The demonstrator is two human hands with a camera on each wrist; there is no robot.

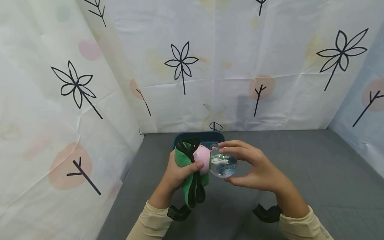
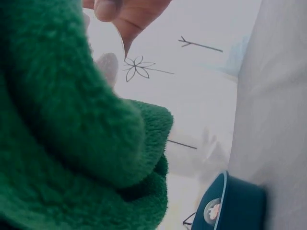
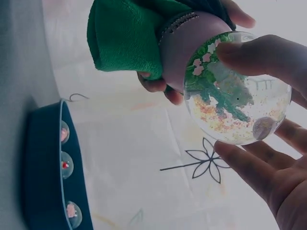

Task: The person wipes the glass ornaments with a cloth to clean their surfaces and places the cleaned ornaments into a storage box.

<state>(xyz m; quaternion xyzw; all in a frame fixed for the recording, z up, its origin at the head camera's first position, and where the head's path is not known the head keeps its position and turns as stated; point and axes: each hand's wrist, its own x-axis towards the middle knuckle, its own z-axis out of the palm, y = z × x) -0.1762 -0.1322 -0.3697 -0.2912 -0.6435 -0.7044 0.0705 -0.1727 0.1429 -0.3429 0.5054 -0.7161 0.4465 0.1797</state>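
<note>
A snow globe (image 1: 222, 165) lies tipped on its side between the two hands, its clear ball toward the right and its pink base (image 1: 201, 156) toward the left. White and green figures show inside the ball; pink flowers appear in the right wrist view. My left hand (image 1: 177, 173) grips the base together with a fuzzy green cloth (image 1: 182, 158), thumb across the pink part. Black straps (image 1: 196, 191) hang over the cloth. With thumb and fingers, my right hand (image 1: 259, 168) holds the ball from the right. The green cloth (image 2: 72, 120) fills much of the left wrist view.
Behind the hands, a dark blue bin (image 1: 199, 136) stands on the grey table (image 1: 300, 160) near the back curtain. Small clear balls (image 3: 65, 165) with pink and red bits inside show along its rim in the right wrist view. Printed curtains (image 1: 216, 66) enclose the table.
</note>
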